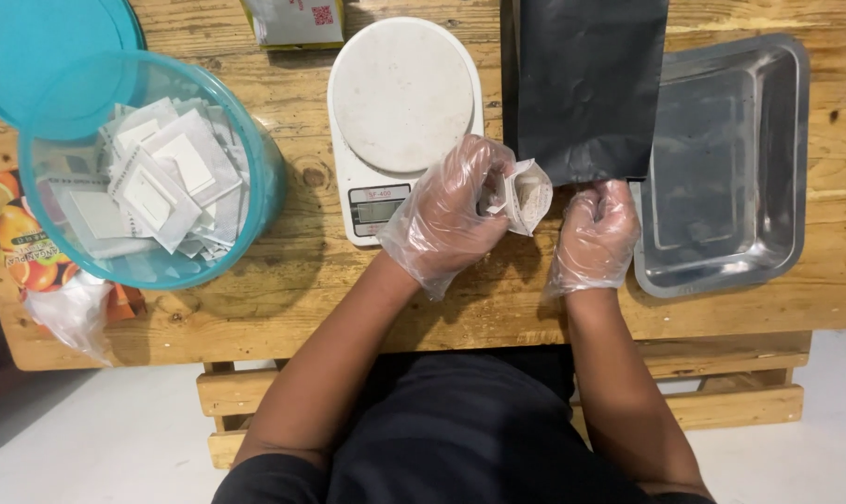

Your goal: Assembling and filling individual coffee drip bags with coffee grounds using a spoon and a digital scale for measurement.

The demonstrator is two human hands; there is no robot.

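**Sachet at black pouch mouth**

Head view: L hand (446,213) w/ clear glove, grip clenched on a small white sachet (526,193), held just beside the lower edge of the black pouch (586,84). R hand (596,233), also gloved, grip pinches that pouch edge. Step in hand, judged: sachet positioned at pouch opening. Containers: teal tub (255,140) on tabletop (302,271) holds many white sachets, lid (49,47) off behind it; steel tray (796,159) near R hand, nothing visible inside. White scale (400,93) pan bare.
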